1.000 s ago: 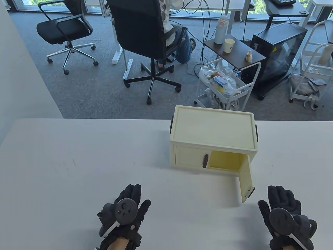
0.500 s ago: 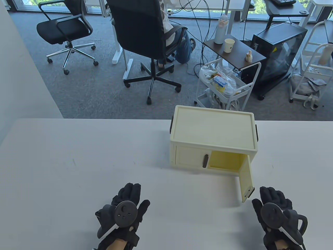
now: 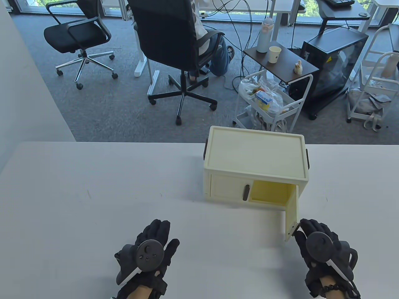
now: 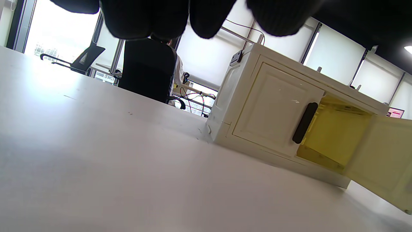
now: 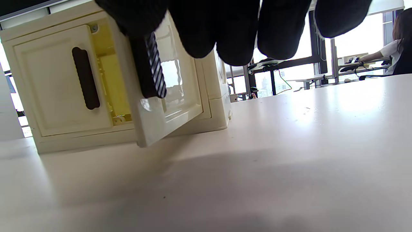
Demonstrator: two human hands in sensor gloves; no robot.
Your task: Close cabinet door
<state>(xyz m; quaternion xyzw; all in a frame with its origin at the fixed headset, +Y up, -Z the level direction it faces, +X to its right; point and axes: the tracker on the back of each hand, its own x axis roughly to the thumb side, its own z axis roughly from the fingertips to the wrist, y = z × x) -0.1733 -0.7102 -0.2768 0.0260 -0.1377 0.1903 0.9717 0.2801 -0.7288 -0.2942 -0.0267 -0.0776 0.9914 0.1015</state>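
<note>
A small cream cabinet [image 3: 255, 162] stands on the white table [image 3: 93, 193], right of centre. Its left door [image 3: 227, 188] with a dark handle is closed. Its right door [image 3: 291, 211] stands open towards me, showing the yellow inside [image 3: 269, 193]. My right hand [image 3: 314, 239] is at the door's free edge, fingers spread, touching its outer face near the handle. In the right wrist view the door [image 5: 170, 106] sits just under my fingertips [image 5: 238, 35]. My left hand [image 3: 152, 246] rests flat on the table, open and empty, left of the cabinet [image 4: 276, 106].
Beyond the table's far edge are office chairs [image 3: 174, 46], a white wire cart [image 3: 268, 102], a side table [image 3: 280, 62] with a cup and bottle, and a black case [image 3: 333, 62]. A wall [image 3: 28, 93] stands at the left.
My right hand moved left and forward to the open door's edge. The door swung slightly left towards closing. My left hand stayed nearly still.
</note>
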